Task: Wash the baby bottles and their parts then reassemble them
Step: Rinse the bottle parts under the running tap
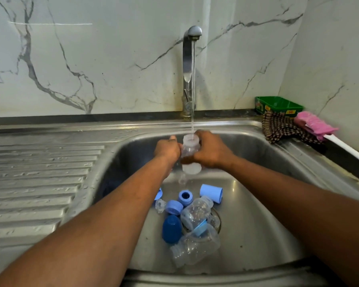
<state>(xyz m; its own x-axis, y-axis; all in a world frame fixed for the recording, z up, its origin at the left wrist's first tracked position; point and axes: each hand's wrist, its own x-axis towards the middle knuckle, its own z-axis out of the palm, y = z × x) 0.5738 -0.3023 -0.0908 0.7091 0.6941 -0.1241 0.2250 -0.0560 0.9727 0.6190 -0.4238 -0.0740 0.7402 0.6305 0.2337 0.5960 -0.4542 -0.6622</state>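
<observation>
1. Tap [192, 36], upper centre of the frame: water runs in a thin stream into the open neck of the bottle [190, 150] held below it.
2. Bottle: clear, upright, at frame centre over the sink [257, 235]; water spills from its base.
3. Right hand [210, 151]: fingers wrapped around the bottle's right side, clamped on it.
4. Left hand [167, 150]: against the bottle's left side, fingers curled; whether they grip the bottle cannot be told.
5. Sink floor, lower centre: two more clear bottles lie on their sides, one [196, 212] over the drain, the other [195, 247] nearer the frame's bottom, touching.
6. Beside them: a dark blue cap [171, 228], a pale blue cap [211, 193], two pale blue rings [185, 197] [174, 207] and a clear teat [160, 205].
7. Right edge of the frame, on the surface: green box [278, 105], checked cloth [282, 129], pink sponge [313, 125].
8. Left of the frame: ribbed drainboard [39, 172].
</observation>
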